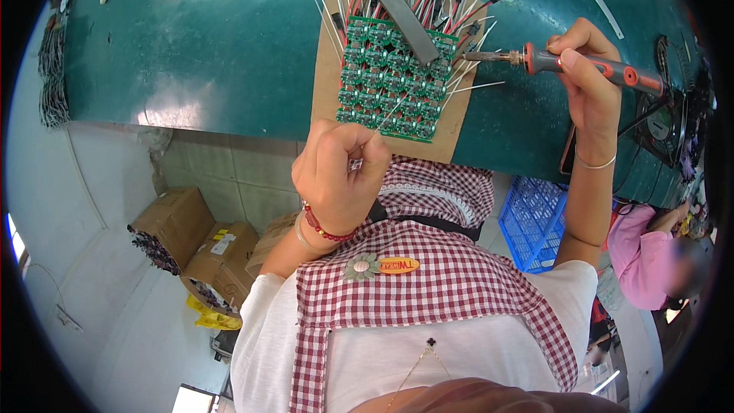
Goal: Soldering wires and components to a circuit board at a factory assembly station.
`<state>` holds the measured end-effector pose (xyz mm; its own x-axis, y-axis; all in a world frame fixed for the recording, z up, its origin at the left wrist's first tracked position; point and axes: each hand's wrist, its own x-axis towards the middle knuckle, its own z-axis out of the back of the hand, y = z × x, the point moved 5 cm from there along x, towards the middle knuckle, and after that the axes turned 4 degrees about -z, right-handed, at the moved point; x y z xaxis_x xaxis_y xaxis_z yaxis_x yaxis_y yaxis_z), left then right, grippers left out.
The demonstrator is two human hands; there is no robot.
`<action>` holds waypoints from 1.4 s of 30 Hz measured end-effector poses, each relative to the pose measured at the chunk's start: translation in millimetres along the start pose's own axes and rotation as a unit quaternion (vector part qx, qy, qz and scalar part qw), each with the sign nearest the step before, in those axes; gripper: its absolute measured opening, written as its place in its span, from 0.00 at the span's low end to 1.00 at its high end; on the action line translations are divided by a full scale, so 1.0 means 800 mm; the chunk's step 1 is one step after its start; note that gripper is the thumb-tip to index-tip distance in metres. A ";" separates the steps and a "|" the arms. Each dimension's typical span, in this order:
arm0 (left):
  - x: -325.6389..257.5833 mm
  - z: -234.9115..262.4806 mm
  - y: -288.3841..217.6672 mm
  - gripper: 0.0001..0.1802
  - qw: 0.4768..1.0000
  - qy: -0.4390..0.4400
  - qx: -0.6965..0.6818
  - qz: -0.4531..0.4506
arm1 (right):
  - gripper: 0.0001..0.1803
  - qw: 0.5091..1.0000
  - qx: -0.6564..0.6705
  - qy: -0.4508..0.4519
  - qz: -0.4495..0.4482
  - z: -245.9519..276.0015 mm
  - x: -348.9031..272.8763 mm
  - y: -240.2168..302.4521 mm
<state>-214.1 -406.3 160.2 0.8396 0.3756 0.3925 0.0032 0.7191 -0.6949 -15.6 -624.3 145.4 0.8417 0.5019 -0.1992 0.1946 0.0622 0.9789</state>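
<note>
Reading from the left, I see cardboard boxes (pixel 191 241) on the floor below the edge of the green counter (pixel 229 38). My left hand (pixel 336 176) sits just in front of the counter edge, its grip closed in a pinch on a thin strand of solder wire (pixel 391 112) that runs up and to the right over the green circuit board panel (pixel 391 80). The panel, a grid of small identical boards, lies on a brown cardboard sheet (pixel 325 69) on the counter; a dark flat bar (pixel 397 4) lies diagonally across its upper part, and red, black and white leads (pixel 451 0) fan out from its top and right sides. To the right, my right hand (pixel 589 80) has its grip closed around the red handle of a soldering iron (pixel 566 61), whose metal tip points left to the panel's upper right edge. A blue plastic crate (pixel 535 222) stands below the counter, and another person in pink (pixel 642 256) is at the far right.
</note>
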 end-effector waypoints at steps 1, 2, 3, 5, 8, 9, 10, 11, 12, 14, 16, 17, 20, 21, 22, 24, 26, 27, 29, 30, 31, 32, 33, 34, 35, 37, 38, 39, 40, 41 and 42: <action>0.000 0.000 0.000 0.10 1.000 0.001 -0.001 0.000 | 0.10 1.000 0.004 -0.001 0.006 -0.001 -0.001 0.001; -0.001 0.000 0.000 0.10 1.000 0.001 0.006 -0.002 | 0.10 1.000 0.004 -0.003 0.006 -0.003 -0.002 0.002; -0.001 0.000 0.000 0.10 1.000 0.003 0.013 -0.004 | 0.10 1.000 -0.012 -0.013 0.010 -0.005 -0.005 0.006; -0.004 -0.002 0.002 0.11 1.000 0.003 0.010 -0.004 | 0.10 0.999 -0.028 -0.028 0.014 -0.013 -0.013 0.011; -0.005 -0.002 -0.001 0.11 1.000 0.000 0.012 -0.019 | 0.08 0.993 -0.063 -0.101 0.023 -0.031 -0.041 0.018; -0.006 -0.002 -0.004 0.11 0.999 -0.005 0.021 -0.033 | 0.08 0.990 -0.062 -0.120 0.028 -0.037 -0.053 0.016; -0.007 -0.003 -0.004 0.11 0.999 -0.002 0.019 -0.035 | 0.07 0.988 -0.063 -0.138 0.034 -0.042 -0.064 0.012; -0.008 -0.003 -0.004 0.11 0.999 -0.005 0.019 -0.034 | 0.05 0.987 -0.052 -0.147 0.047 -0.045 -0.072 0.006; -0.009 -0.004 -0.003 0.11 0.999 -0.008 0.019 -0.034 | 0.05 0.986 -0.042 -0.155 0.054 -0.047 -0.079 -0.002; -0.007 -0.007 -0.002 0.11 0.999 0.001 0.021 -0.045 | 0.04 0.980 -0.026 -0.187 0.056 -0.052 -0.087 -0.012; -0.007 -0.009 -0.003 0.11 0.998 0.008 0.027 -0.055 | 0.04 0.979 -0.034 -0.193 0.059 -0.061 -0.090 -0.015; -0.008 -0.009 -0.004 0.11 0.998 0.002 0.027 -0.053 | 0.04 0.977 -0.043 -0.198 0.063 -0.065 -0.091 -0.015; -0.009 -0.009 -0.005 0.11 0.998 0.002 0.031 -0.049 | 0.03 0.978 -0.054 -0.197 0.048 -0.071 -0.093 -0.018; -0.010 -0.009 -0.004 0.11 0.998 0.005 0.036 -0.044 | 0.04 0.978 -0.057 -0.197 0.047 -0.071 -0.093 -0.021; -0.010 -0.010 -0.004 0.11 0.998 0.004 0.036 -0.045 | 0.04 0.978 -0.057 -0.196 0.048 -0.072 -0.093 -0.021; -0.011 -0.012 -0.005 0.11 0.998 0.002 0.035 -0.050 | 0.04 0.978 -0.067 -0.193 0.047 -0.075 -0.093 -0.022; -0.011 -0.014 -0.005 0.11 0.998 0.003 0.035 -0.049 | 0.04 0.978 -0.071 -0.192 0.048 -0.076 -0.094 -0.023; -0.010 -0.016 -0.006 0.11 0.998 0.004 0.034 -0.048 | 0.05 0.977 -0.076 -0.193 0.048 -0.076 -0.094 -0.023; -0.012 -0.019 -0.004 0.11 0.998 0.001 0.031 -0.047 | 0.05 0.976 -0.082 -0.196 0.047 -0.077 -0.098 -0.025; -0.012 -0.021 -0.002 0.11 0.999 -0.002 0.029 -0.046 | 0.06 0.975 -0.088 -0.201 0.045 -0.077 -0.100 -0.026; -0.012 -0.022 -0.001 0.11 0.999 -0.003 0.029 -0.046 | 0.06 0.975 -0.088 -0.200 0.046 -0.080 -0.102 -0.027; -0.011 -0.024 0.000 0.11 0.999 -0.003 0.026 -0.047 | 0.06 0.971 -0.115 -0.197 0.064 -0.084 -0.104 -0.025; -0.011 -0.025 0.000 0.11 0.999 -0.003 0.024 -0.048 | 0.07 0.967 -0.141 -0.194 0.081 -0.088 -0.106 -0.024; -0.011 -0.025 -0.002 0.11 0.998 -0.003 0.026 -0.049 | 0.07 0.968 -0.139 -0.193 0.081 -0.089 -0.107 -0.026; -0.011 -0.025 -0.003 0.11 0.999 -0.006 0.029 -0.046 | 0.07 0.968 -0.128 -0.194 0.091 -0.090 -0.108 -0.026; -0.011 -0.023 -0.005 0.11 0.999 -0.007 0.030 -0.044 | 0.07 0.968 -0.119 -0.197 0.101 -0.089 -0.111 -0.029; -0.011 -0.022 -0.006 0.11 0.999 -0.009 0.022 -0.048 | 0.06 0.963 -0.104 -0.213 0.126 -0.084 -0.115 -0.031; -0.011 -0.022 -0.006 0.11 0.998 -0.012 0.013 -0.052 | 0.06 0.957 -0.089 -0.230 0.152 -0.081 -0.118 -0.031; -0.012 -0.022 -0.005 0.11 0.998 -0.012 0.013 -0.053 | 0.06 0.957 -0.088 -0.230 0.152 -0.081 -0.118 -0.031; -0.012 -0.024 -0.004 0.11 0.999 -0.010 0.014 -0.051 | 0.06 0.959 -0.090 -0.227 0.147 -0.083 -0.117 -0.032; -0.012 -0.025 -0.004 0.11 0.999 -0.008 0.015 -0.049 | 0.05 0.960 -0.092 -0.223 0.141 -0.083 -0.117 -0.032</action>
<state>-211.3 -423.8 146.6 0.8275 0.3107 0.4677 0.0689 0.7705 -0.6338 -132.4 -615.5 142.1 0.9879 0.1037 0.1156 -0.1304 0.1493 0.9802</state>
